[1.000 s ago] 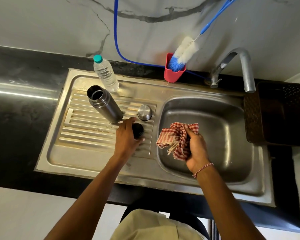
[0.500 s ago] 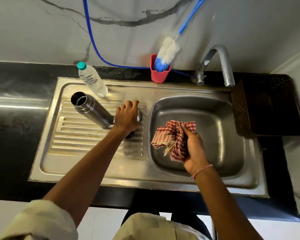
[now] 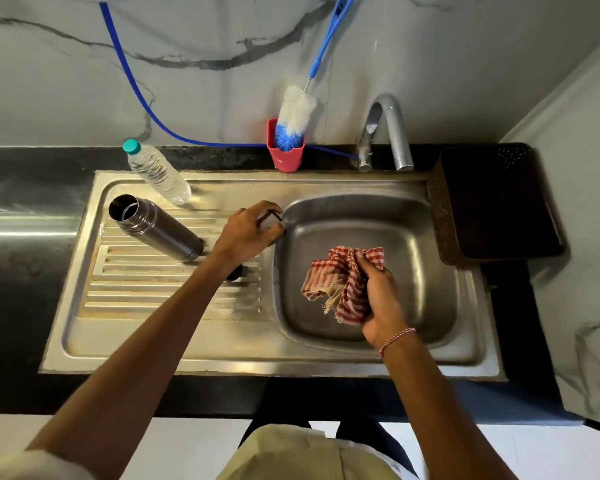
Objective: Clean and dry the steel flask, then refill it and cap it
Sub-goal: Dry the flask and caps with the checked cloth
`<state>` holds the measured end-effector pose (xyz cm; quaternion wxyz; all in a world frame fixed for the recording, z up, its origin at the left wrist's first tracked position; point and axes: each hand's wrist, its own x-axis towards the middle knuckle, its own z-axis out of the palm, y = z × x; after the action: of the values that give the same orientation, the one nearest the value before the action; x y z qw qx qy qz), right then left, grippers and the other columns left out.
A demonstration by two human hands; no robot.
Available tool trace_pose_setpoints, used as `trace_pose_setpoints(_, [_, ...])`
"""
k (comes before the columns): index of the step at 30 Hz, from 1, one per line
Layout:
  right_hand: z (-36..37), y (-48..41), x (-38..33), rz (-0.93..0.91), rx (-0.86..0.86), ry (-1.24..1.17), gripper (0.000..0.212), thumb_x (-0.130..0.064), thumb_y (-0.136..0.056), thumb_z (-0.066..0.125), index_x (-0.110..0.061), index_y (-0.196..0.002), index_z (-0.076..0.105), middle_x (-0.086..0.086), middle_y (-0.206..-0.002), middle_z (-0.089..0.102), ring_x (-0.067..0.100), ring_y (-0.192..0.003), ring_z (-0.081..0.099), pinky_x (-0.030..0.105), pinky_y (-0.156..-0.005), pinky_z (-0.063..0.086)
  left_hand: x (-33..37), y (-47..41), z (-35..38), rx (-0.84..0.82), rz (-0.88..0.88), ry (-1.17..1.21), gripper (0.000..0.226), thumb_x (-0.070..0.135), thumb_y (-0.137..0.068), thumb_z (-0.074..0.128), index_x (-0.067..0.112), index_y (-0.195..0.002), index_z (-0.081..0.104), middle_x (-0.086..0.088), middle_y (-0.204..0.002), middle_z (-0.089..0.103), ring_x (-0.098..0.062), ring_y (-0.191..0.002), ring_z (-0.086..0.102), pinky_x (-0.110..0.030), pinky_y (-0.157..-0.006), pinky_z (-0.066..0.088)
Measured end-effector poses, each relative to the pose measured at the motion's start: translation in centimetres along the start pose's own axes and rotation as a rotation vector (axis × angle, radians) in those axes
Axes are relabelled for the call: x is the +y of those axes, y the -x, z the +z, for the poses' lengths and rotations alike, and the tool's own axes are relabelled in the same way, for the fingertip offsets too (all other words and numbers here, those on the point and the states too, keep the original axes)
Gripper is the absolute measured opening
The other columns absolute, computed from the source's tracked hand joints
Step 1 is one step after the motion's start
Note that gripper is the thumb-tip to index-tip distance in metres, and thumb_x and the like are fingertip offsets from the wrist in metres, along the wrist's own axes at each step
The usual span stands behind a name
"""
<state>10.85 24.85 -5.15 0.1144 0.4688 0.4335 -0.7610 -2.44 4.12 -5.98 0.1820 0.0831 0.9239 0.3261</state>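
The left hand [image 3: 248, 230] has moved right, now pinching a small cap at frame centre; right hand [image 3: 378, 299] grips the checked cloth [image 3: 340, 285]. Open steel flask [image 3: 156, 228] stands centre-left on the drainboard. Drying step; next, wipe the cap

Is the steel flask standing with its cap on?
No, the steel flask stands on the drainboard with its mouth open, uncapped.

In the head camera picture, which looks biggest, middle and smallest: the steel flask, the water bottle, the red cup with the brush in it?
From largest to smallest as they look:
1. Steel flask
2. Water bottle, only a little smaller; it stands farther back, so I can't tell which is really bigger
3. Red cup, clearly the smallest
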Motion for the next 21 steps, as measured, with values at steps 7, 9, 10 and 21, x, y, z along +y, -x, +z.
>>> trace_pose_setpoints(7, [-2.4, 1.2, -2.2, -0.013, -0.091, -0.017, 0.043, -0.042, -0.096, 0.063, -0.007, -0.120, 0.069, 0.021, -0.109, 0.074, 0.040, -0.097, 0.073, 0.046, -0.076, 0.061, 6.4, 3.8, 0.1, -0.013, -0.008, 0.333, 0.021, 0.037, -0.095, 0.072, 0.016, -0.090, 0.072, -0.001, -0.088, 0.074, -0.011, -0.080, 0.070, -0.023, -0.071, 0.051])
trace_pose_setpoints(9, [-3.1, 1.6, -2.8, -0.041, -0.127, -0.009, 0.042, -0.042, -0.098, 0.060, -0.006, -0.117, 0.069, 0.020, -0.109, 0.074, 0.038, -0.095, 0.073, 0.044, -0.074, 0.060, 7.0, 4.7, 0.6, 0.078, -0.001, 0.294, 0.016, 0.035, -0.093, 0.074, 0.023, -0.083, 0.074, 0.007, -0.092, 0.071, -0.003, -0.086, 0.065, -0.016, -0.074, 0.046])
trace_pose_setpoints(10, [-3.5, 1.8, -3.1, -0.060, -0.139, 0.014, 0.041, -0.042, -0.099, 0.058, -0.007, -0.116, 0.070, 0.017, -0.108, 0.075, 0.035, -0.094, 0.074, 0.041, -0.072, 0.060, 7.3, 5.2, 0.9, 0.152, -0.006, 0.272, 0.015, 0.035, -0.092, 0.075, 0.025, -0.081, 0.074, 0.010, -0.097, 0.068, -0.002, -0.092, 0.062, -0.017, -0.077, 0.046])
trace_pose_setpoints(21, [-3.7, 4.2, -3.5, -0.747, -0.193, 0.653, 0.045, -0.058, -0.100, 0.043, -0.023, -0.117, 0.064, -0.006, -0.101, 0.075, 0.007, -0.089, 0.073, 0.037, -0.085, 0.061, 10.7, 9.0, 5.6, 0.171, -0.134, 0.488, 0.025, 0.033, -0.102, 0.063, 0.022, -0.083, 0.077, -0.002, -0.077, 0.075, -0.026, -0.079, 0.071, -0.051, -0.081, 0.055])
